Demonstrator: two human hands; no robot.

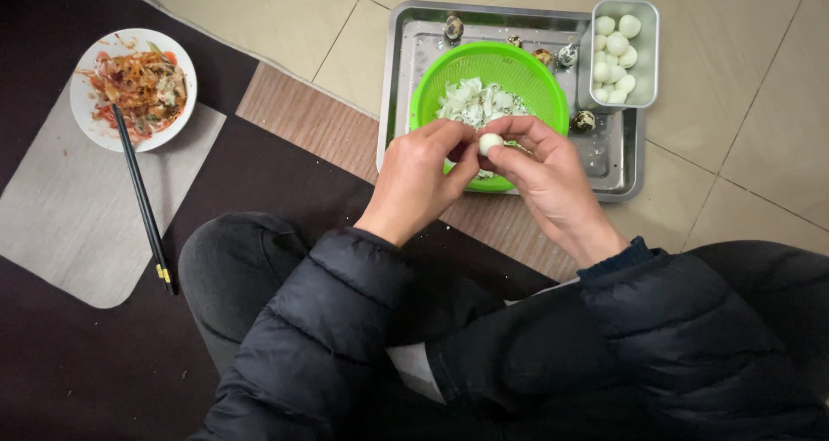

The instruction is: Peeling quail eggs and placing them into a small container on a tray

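Left hand (423,175) and right hand (540,173) together pinch a small white egg (490,142) between their fingertips, directly above a green basket (518,74) of shell pieces (477,102) on a steel tray (406,78).

Lighting: even, cool, moderately dim indoor light from above. Shadows: soft, faint beside the white bowl (134,89). Glare: mild sheen on the steel tray (406,78) (wet patches glint). Focus: sharp centre; dark jacket (535,346) loses detail. Edges: slight darkening.
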